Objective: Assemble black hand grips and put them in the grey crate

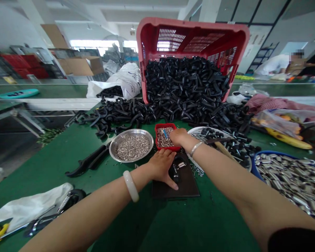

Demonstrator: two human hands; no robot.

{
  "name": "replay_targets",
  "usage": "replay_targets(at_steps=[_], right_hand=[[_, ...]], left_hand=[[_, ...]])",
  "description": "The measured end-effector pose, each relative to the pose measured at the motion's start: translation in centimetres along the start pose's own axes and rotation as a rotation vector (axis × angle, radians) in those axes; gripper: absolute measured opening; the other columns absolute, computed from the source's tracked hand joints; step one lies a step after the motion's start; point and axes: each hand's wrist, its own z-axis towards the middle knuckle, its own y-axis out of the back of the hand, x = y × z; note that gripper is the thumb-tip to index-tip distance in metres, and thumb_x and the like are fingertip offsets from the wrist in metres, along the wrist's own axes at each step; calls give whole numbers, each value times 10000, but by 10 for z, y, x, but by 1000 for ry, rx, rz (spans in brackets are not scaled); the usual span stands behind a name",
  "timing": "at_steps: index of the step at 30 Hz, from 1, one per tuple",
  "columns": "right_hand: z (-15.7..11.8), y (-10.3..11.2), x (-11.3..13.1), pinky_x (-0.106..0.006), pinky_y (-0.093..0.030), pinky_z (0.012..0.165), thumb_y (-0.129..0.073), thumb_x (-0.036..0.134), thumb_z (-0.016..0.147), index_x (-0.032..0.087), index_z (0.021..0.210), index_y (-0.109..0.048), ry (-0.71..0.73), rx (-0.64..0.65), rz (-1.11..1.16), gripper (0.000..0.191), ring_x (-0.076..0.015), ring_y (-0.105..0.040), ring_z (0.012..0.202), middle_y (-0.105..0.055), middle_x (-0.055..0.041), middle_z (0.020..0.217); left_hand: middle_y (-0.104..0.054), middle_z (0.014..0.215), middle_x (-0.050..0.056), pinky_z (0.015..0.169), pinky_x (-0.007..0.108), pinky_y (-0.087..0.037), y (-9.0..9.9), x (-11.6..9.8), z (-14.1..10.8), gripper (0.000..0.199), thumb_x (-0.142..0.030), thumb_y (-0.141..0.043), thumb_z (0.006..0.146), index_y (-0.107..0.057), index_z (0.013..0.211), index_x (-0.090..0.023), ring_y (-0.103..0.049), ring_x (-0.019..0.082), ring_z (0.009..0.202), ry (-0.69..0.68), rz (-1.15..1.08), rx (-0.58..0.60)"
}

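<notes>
My left hand lies spread over a black plastic part on a dark square pad, its thumb pointing down and right; a small spring shows beside it. My right hand reaches into the right side of a small red tray of metal pins, close to a small blue item. Its fingertips are hidden, so what they hold cannot be made out. Left of the tray stands a metal bowl of small metal pieces.
Behind, a tipped red crate spills black parts across the green table. On the right are a white tray of bolts, a blue basin of metal parts and bananas. Black handles lie left; a person is far right.
</notes>
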Motion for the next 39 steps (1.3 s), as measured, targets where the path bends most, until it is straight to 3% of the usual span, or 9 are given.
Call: replay_targets(at_steps=[2,4,6,9,12,15,27,35,39], right_hand=[[-1,-4,-6,-303,-450,736,-582,233,707,123,924,-672,-10,-32,25,259,-257,-595,919,-662,-162,940],[-6,-8,-14,-284,-450,706,-559,277,730,189,917,-677,-23,-76,67,239,-236,-601,899,-666,-109,950],[-12,-12,-20,-274,-446,684,-528,327,755,260,920,-672,-28,-122,107,229,-217,-602,886,-666,-56,958],[-17,-15,-22,-275,-435,692,-497,357,781,298,929,-667,-25,-184,157,233,-205,-594,890,-665,-31,959],[-20,-17,-19,-277,-426,704,-507,336,777,283,920,-675,-19,-224,203,227,-201,-592,879,-666,-39,954],[-21,-20,-18,-258,-417,717,-523,293,766,255,886,-688,-3,-242,256,207,-185,-593,860,-675,-39,920],[-33,-19,-29,-214,-405,679,-586,251,726,201,782,-695,10,-325,432,132,-138,-596,762,-690,-9,795],[-91,-30,-26,-242,-425,672,-521,158,729,188,858,-659,15,-481,637,192,-137,-585,704,-678,-12,803],[-119,-38,-21,-239,-422,624,-501,166,728,194,865,-643,24,-415,678,200,-129,-569,655,-661,-7,779]], left_hand=[[-328,1337,150,994,425,-244,9,5,-2,1156,-768,-559,397,-270,1327,-144,-304,333,1196,-44,-40,-34],[-411,1280,105,946,384,-321,22,14,2,891,-709,-521,565,-360,1280,-204,-387,283,1143,8,-77,-114],[-515,1168,84,866,359,-390,33,26,12,541,-569,-432,750,-487,1171,-233,-481,244,1050,204,-52,-186],[-597,1057,97,805,363,-425,43,42,35,340,-415,-454,790,-592,1035,-225,-537,257,986,428,93,-103],[-634,983,150,777,359,-442,44,48,55,307,-359,-562,724,-642,934,-150,-562,291,957,460,173,12],[-646,934,185,741,349,-458,40,46,65,298,-330,-570,722,-647,904,-107,-586,297,919,477,174,30],[-632,1020,101,758,337,-449,40,55,64,298,-366,-504,769,-594,1012,-218,-582,257,939,401,176,2],[-655,903,87,707,282,-436,43,53,45,226,-308,-495,772,-630,911,-191,-599,210,824,270,162,50],[-645,938,101,728,276,-421,51,46,44,233,-196,-433,793,-631,912,-164,-587,199,845,222,184,68]])
